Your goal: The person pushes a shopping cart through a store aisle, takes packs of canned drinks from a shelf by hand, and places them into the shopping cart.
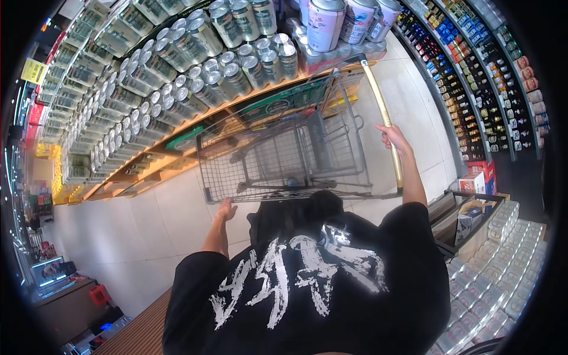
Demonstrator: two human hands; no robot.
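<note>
A grey wire shopping cart [278,155] stands crosswise in front of the black T-shirt with white brush lettering. My right hand [395,139] is wrapped around the gold-coloured cart handle [378,94], on the cart's right side. Near the cart's lower left corner is my left hand [225,210], at the rim. Its thumb is apart from the fingers, and it holds nothing that I can make out. Through the wire mesh the basket shows no goods.
Stacked cans [195,89] stand on a wooden display beyond the cart. Large pink and white cans [326,25] sit at its right end. Bottle shelves [467,77] curve along the right. Wrapped can packs [485,284] lie lower right. A red stool [99,294] is lower left.
</note>
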